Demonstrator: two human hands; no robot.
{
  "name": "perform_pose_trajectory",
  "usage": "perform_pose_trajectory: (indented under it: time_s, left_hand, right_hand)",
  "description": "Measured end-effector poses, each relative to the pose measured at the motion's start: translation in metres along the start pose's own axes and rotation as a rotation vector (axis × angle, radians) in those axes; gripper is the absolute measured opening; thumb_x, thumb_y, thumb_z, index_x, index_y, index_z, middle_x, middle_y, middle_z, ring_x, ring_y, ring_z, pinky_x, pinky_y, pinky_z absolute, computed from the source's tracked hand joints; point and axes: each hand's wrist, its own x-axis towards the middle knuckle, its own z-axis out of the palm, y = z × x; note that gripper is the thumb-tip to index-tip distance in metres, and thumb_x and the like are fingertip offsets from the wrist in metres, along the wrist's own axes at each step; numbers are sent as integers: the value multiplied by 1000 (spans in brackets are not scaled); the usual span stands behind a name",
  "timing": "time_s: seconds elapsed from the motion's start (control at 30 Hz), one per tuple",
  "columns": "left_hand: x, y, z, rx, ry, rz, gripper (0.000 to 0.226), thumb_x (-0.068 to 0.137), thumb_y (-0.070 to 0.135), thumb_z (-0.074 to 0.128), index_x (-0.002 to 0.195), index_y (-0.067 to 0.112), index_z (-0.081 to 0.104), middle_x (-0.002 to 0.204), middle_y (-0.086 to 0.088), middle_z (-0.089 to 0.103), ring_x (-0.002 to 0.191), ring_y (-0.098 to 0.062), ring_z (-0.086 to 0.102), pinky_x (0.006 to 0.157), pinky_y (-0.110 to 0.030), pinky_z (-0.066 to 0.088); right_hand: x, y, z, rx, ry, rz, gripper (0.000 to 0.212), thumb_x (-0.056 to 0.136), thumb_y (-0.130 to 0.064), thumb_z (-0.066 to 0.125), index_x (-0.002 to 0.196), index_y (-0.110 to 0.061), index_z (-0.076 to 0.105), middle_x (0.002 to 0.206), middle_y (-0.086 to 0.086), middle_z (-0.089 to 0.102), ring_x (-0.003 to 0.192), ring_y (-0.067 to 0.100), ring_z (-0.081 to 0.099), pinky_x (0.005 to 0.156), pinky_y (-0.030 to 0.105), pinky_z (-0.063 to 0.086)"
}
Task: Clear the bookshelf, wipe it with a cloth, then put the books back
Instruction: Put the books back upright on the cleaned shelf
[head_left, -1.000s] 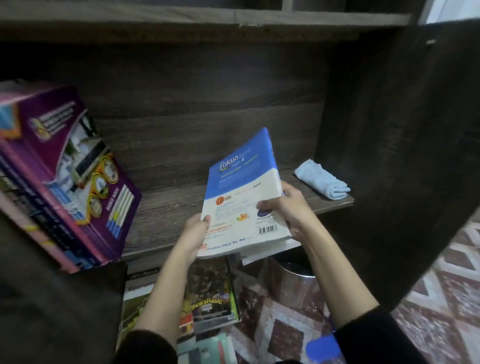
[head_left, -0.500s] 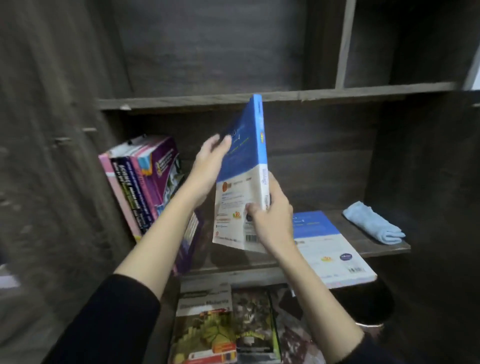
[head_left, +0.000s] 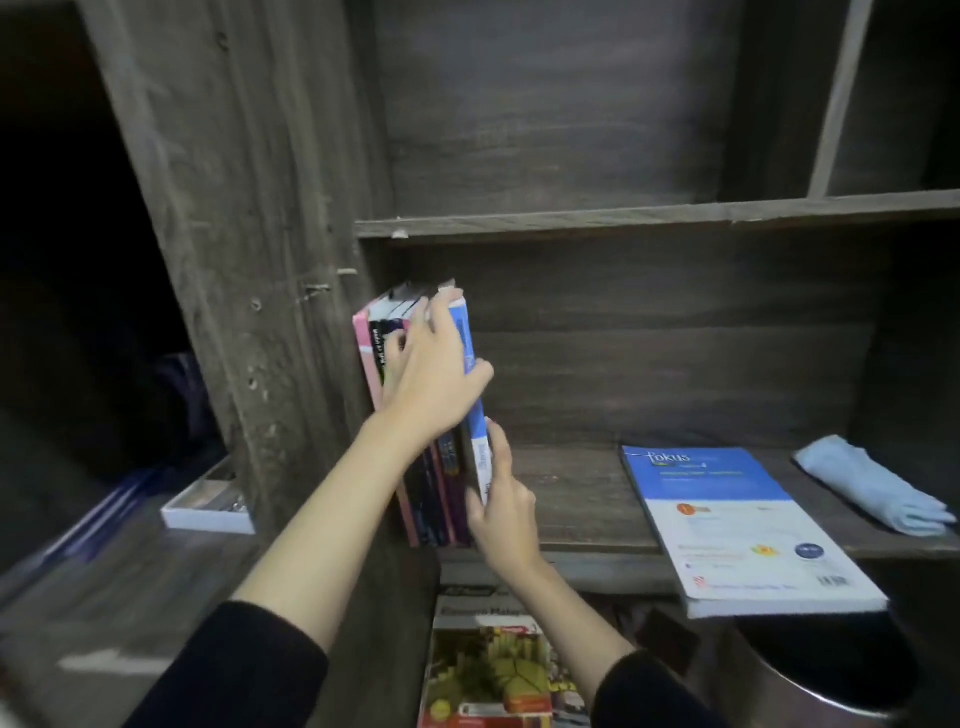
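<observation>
A row of upright books (head_left: 379, 374) stands against the left wall of the wooden shelf (head_left: 587, 499). A blue and white book (head_left: 475, 415) stands at the row's right end. My left hand (head_left: 431, 379) grips the top of the row, fingers over the spines and thumb on the blue book's cover. My right hand (head_left: 501, 509) holds the blue book's lower spine. A second blue and white book (head_left: 737, 525) lies flat on the shelf, overhanging its front edge. A folded light blue cloth (head_left: 872, 491) lies at the shelf's right end.
Below the shelf, several books (head_left: 488, 670) lie on the floor beside a dark round bin (head_left: 826, 670). A small white box (head_left: 208, 506) sits on a surface to the left. An upper shelf board (head_left: 649, 215) spans above.
The blue book went from tilted in mid-air to upright against the row of books. My left hand moved onto the row's top; my right hand slid down to the book's lower spine.
</observation>
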Motion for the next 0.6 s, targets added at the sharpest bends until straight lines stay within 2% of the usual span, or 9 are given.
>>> perform_pose_trajectory:
  time_s: [0.07, 0.1, 0.17, 0.3, 0.37, 0.43, 0.5, 0.6]
  left_hand:
    - [-3, -10, 2, 173, 44, 37, 80, 87, 30, 54, 149, 8, 8, 159, -4, 6, 146, -21, -3, 115, -44, 2]
    - [-3, -15, 2, 216, 49, 40, 83, 88, 33, 53, 150, 7, 5, 159, -3, -3, 146, -21, -11, 115, -46, -5]
    - [-3, -24, 8, 302, 35, 42, 85, 90, 38, 50, 150, 5, 1, 158, -5, -11, 144, -25, -16, 113, -48, -12]
    - [-6, -33, 21, 380, 13, 66, 84, 92, 47, 44, 151, 6, 1, 157, -9, -19, 144, -26, -19, 103, -45, -28]
    - [-8, -37, 27, 390, -9, 68, 81, 92, 50, 43, 151, 10, 5, 156, -10, -22, 143, -26, -21, 105, -47, -26]
    - [-9, -43, 34, 392, -24, 61, 79, 90, 54, 46, 149, 14, 14, 155, -10, -25, 142, -26, -23, 111, -53, -15]
    - [-8, -45, 39, 395, -7, 59, 76, 86, 56, 50, 146, 16, 24, 156, -9, -23, 142, -25, -23, 113, -57, -6]
    - [-3, -44, 40, 431, 5, 46, 74, 83, 60, 54, 139, 17, 32, 157, -8, -9, 144, -26, -16, 112, -60, 4]
  right_hand:
    - [7, 0, 8, 11, -83, 23, 81, 88, -5, 48, 141, -48, 5, 104, 16, 67, 87, 41, 63, 73, 38, 45]
    - [11, 1, 11, 16, -104, 40, 79, 88, -4, 48, 142, -44, 8, 106, 16, 67, 89, 41, 62, 73, 37, 44]
    - [19, 7, 13, 44, -169, 80, 80, 87, -2, 49, 148, -37, 11, 123, 13, 62, 100, 39, 61, 79, 34, 44]
    - [31, 24, 12, 117, -302, 117, 78, 90, -7, 55, 140, -44, 9, 147, -1, 41, 123, 30, 51, 84, 22, 34]
    - [32, 34, 13, 134, -362, 120, 77, 91, -15, 61, 142, -39, 8, 150, -10, 29, 132, 26, 43, 90, 21, 33]
    - [29, 45, 17, 174, -402, 156, 82, 87, -31, 67, 138, -48, 5, 151, -15, 22, 136, 23, 37, 104, 27, 33]
    - [26, 54, 22, 204, -418, 192, 88, 78, -47, 67, 134, -63, 1, 154, -9, 28, 136, 23, 38, 111, 44, 34]
    - [28, 64, 27, 217, -434, 231, 100, 66, -56, 70, 141, -59, 4, 153, -8, 33, 136, 21, 39, 109, 50, 35]
